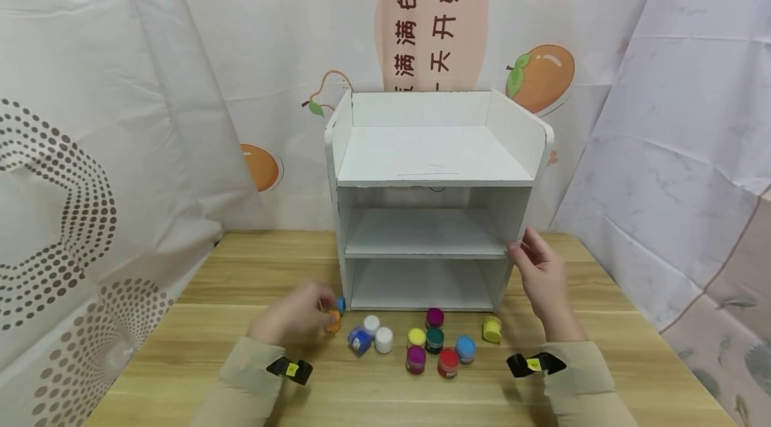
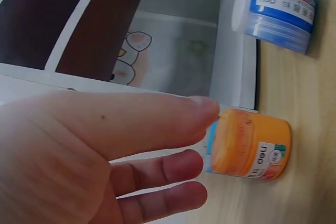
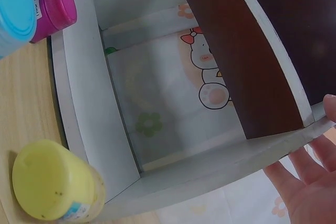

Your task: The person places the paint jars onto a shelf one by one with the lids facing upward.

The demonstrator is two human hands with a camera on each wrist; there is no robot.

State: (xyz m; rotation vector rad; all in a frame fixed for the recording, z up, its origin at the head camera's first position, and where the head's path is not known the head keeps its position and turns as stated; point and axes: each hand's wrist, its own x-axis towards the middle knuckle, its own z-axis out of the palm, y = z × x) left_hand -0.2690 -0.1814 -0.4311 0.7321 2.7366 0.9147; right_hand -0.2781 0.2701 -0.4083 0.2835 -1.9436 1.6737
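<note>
A white open-fronted shelf unit (image 1: 421, 249) stands on the wooden table. My right hand (image 1: 542, 276) holds the front edge of its right side panel, with thumb (image 3: 330, 107) at the front and fingers (image 3: 302, 174) along the outer face. At the unit's lower left, my left hand (image 1: 295, 313) is over an orange paint jar (image 2: 252, 144). The left thumb (image 2: 184, 116) and fingers (image 2: 178, 169) point at the jar's near end, tips right beside it. Behind the orange jar a light blue jar (image 1: 341, 305) is partly hidden.
A dark blue jar (image 1: 359, 340) lies beside two white jars (image 1: 383, 340). Several more paint jars cluster in front of the unit, among them a red jar (image 1: 448, 363) and a light blue one (image 1: 465, 349). A yellow jar (image 3: 47, 182) sits near the unit's right corner.
</note>
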